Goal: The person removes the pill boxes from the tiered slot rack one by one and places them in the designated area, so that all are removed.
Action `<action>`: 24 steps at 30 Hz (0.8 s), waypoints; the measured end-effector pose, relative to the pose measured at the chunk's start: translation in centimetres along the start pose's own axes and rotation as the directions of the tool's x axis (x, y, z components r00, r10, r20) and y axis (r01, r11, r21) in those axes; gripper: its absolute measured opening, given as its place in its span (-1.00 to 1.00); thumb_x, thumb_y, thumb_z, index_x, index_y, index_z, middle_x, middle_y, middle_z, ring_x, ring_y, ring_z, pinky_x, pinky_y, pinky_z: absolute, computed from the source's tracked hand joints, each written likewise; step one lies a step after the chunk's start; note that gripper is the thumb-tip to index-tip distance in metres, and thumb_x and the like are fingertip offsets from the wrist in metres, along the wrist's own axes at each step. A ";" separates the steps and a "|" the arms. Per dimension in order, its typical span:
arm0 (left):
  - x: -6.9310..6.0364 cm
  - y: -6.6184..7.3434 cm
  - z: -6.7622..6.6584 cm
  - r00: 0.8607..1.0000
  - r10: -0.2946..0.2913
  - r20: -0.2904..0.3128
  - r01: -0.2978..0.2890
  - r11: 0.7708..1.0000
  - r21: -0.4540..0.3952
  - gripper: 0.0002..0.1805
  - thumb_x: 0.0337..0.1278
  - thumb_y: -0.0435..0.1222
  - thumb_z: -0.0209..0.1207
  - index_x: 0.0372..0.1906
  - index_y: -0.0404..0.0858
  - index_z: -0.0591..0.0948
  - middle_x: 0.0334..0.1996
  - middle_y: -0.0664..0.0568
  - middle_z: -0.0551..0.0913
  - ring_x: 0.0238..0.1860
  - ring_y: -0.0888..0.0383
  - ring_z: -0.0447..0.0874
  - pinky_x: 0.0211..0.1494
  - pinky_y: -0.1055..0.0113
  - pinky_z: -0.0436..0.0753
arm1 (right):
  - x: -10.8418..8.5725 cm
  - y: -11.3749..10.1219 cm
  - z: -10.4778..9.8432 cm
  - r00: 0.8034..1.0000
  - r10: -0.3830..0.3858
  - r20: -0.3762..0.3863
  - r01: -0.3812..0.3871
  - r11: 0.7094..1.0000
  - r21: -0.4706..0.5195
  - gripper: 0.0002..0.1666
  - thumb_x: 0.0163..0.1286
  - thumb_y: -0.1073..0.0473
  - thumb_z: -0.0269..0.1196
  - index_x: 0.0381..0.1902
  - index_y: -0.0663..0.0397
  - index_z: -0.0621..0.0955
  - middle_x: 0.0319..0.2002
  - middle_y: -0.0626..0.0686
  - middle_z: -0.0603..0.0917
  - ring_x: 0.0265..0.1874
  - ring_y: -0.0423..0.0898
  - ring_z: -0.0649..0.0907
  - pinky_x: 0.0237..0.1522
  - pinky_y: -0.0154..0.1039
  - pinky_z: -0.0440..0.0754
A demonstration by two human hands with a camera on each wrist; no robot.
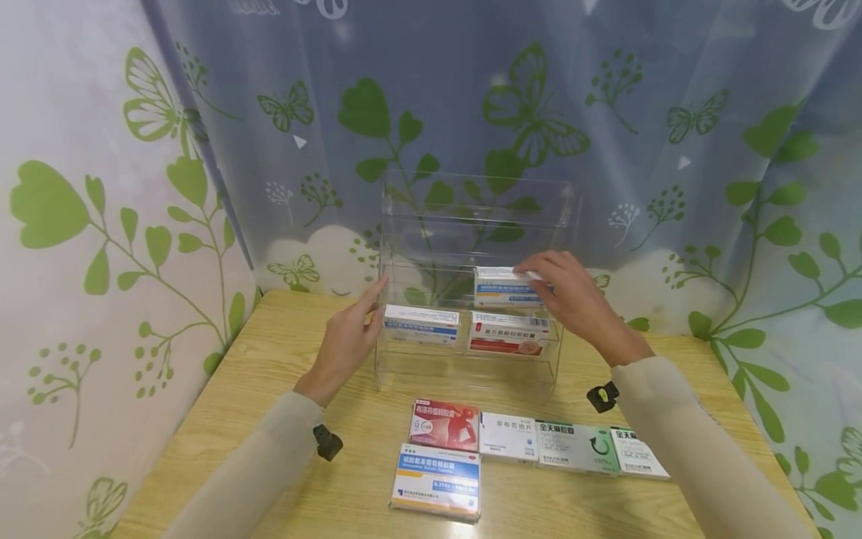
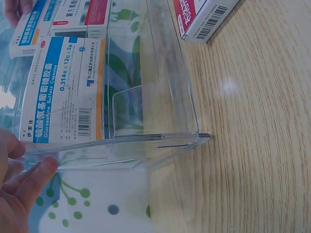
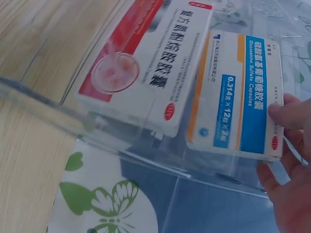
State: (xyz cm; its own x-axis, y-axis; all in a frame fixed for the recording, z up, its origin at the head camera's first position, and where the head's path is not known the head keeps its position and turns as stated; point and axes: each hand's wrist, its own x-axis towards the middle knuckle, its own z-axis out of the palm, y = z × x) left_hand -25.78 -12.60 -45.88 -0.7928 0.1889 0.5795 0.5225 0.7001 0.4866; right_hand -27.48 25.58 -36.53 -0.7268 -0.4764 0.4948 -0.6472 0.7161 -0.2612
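A clear tiered rack (image 1: 465,373) stands at the table's back. My right hand (image 1: 579,299) holds a blue, white and orange box (image 1: 505,287) by its upper edge, on the right of a middle tier; the right wrist view shows fingers around the box (image 3: 243,92). One tier lower, a similar blue-and-white box (image 1: 422,326) is at the left and a red-and-white box (image 1: 509,335) at the right. My left hand (image 1: 346,340) touches the rack's left side panel with extended fingers, also seen in the left wrist view beside the panel (image 2: 131,145).
Before the rack on the wooden table (image 1: 269,389) lie a red box (image 1: 444,425), a white box (image 1: 508,436), two green-and-white boxes (image 1: 577,448) (image 1: 640,453) and a blue-and-white box (image 1: 436,480). A patterned curtain (image 1: 431,97) hangs behind the rack.
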 end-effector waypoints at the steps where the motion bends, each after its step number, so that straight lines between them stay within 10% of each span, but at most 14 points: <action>1: 0.0 0.0 0.0 1.000 0.000 0.000 0.000 1.000 -0.002 -0.32 0.55 -0.42 0.25 0.66 -0.15 0.41 0.02 -0.33 0.85 -0.70 0.35 0.25 -0.46 0.33 0.58 | 0.1 0.0 0.0 1.000 -0.004 -0.007 0.004 1.000 0.012 -0.62 0.50 0.51 0.33 0.18 0.16 0.74 0.17 0.23 0.74 0.19 0.23 0.63 0.24 0.25 0.62; 15: 0.0 0.2 -0.1 1.000 0.006 0.012 -0.006 1.000 -0.007 -0.36 0.59 -0.41 0.21 0.66 -0.19 0.41 0.04 -0.34 0.84 -0.73 0.31 0.20 -0.54 0.37 0.47 | 0.3 -0.8 -1.8 0.993 0.075 -0.094 -0.064 0.991 0.119 -0.64 0.54 0.41 0.34 0.22 0.11 0.75 0.21 0.18 0.71 0.20 0.17 0.64 0.12 0.14 0.64; 24: 0.0 0.3 -0.2 1.000 0.016 0.009 -0.016 1.000 -0.010 -0.36 0.57 -0.43 0.22 0.64 -0.22 0.42 0.05 -0.35 0.83 -0.73 0.32 0.19 -0.57 0.41 0.42 | -2.0 -1.8 -2.6 0.976 0.194 0.103 -0.216 0.936 0.277 -0.67 0.68 0.21 0.27 0.30 0.05 0.72 0.28 0.11 0.68 0.21 0.02 0.62 0.09 -0.15 0.63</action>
State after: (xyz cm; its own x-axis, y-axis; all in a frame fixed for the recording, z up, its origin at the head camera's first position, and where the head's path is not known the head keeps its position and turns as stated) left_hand -25.57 -12.56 -45.63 -0.7870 0.2059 0.5816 0.5382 0.6900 0.4840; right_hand -24.28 26.58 -34.95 -0.8584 -0.3779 0.3468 -0.5129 0.6322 -0.5808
